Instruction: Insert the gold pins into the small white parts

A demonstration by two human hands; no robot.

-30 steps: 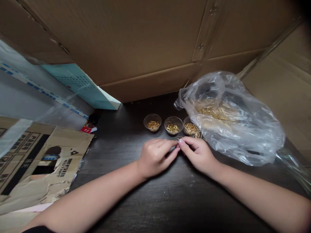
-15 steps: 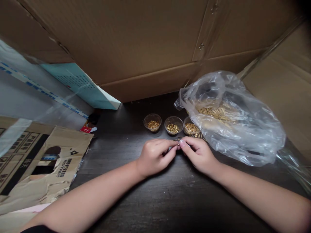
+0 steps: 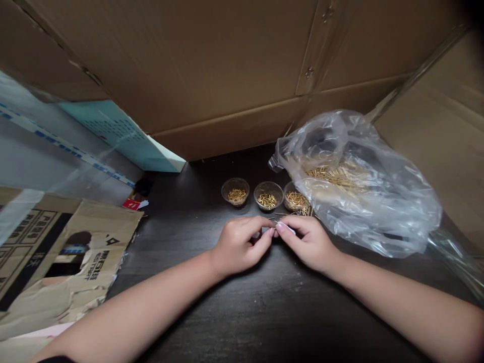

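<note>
A pale, narrow strip (image 3: 287, 228), too small to identify, lies almost level across the gap between the two hands, its long axis running from about 9 o'clock to 3 o'clock and tilting slightly downward toward the right. The right hand (image 3: 310, 243) is the nearer to its visible end: the thumb and forefinger of its fingers (image 3: 280, 228) close in a tight pinch on the strip. The left hand (image 3: 238, 246) curls in from the other side, its fingers (image 3: 264, 238) nearly closed and almost touching the right hand, though they hide whether they grip anything. Just above the fingertips, at 12 o'clock, lie a few thin brass pins (image 3: 278, 215), running roughly level.

Farther out at 12 o'clock, three clear plastic cups (image 3: 235, 184) stand in a row on the dark wood tabletop (image 3: 227, 312), each holding short brass pins (image 3: 266, 200). More loose pins (image 3: 306, 212) lie beside the third cup. At 2 o'clock, a crumpled clear plastic bag (image 3: 381, 212) holds a heap of brass pins (image 3: 333, 176). Torn, printed cardboard (image 3: 71, 262) lies at 9 o'clock, and a large brown carton flap (image 3: 170, 65) rises beyond the tabletop.
</note>
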